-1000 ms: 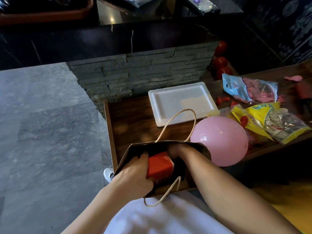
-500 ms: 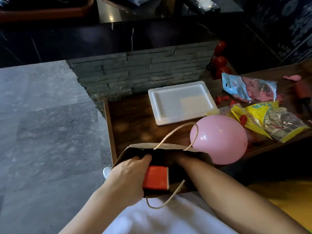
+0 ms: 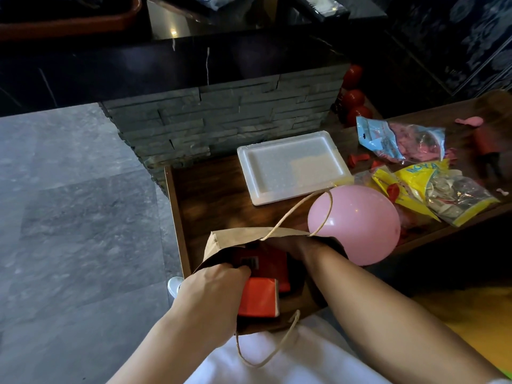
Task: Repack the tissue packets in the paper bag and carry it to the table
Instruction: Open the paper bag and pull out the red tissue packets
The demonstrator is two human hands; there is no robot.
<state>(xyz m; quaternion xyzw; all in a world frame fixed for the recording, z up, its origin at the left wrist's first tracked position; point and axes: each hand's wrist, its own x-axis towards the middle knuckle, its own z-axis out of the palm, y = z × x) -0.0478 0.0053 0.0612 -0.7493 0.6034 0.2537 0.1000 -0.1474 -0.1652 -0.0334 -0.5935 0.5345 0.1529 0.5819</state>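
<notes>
Risk sits mainly with the bag [image 3: 249, 238] itself: it rests on the person's lap at the edge of the table [image 3: 216, 198], its mouth spread wide. The left hand [image 3: 210, 297] is closed on an orange-red packet [image 3: 259, 299] just inside the near rim, with another packet [image 3: 263, 261] lying deeper in. The right hand [image 3: 291, 245] reaches into the far side; whether its fingers are curled or flat I cannot tell. Pushing the packet in crooked could jam it against the one below or tear the paper wall. The far handle [image 3: 299, 212] lies across the pink balloon [image 3: 356, 224], which touches the bag, so lifting could drag or knock that balloon off the table.
</notes>
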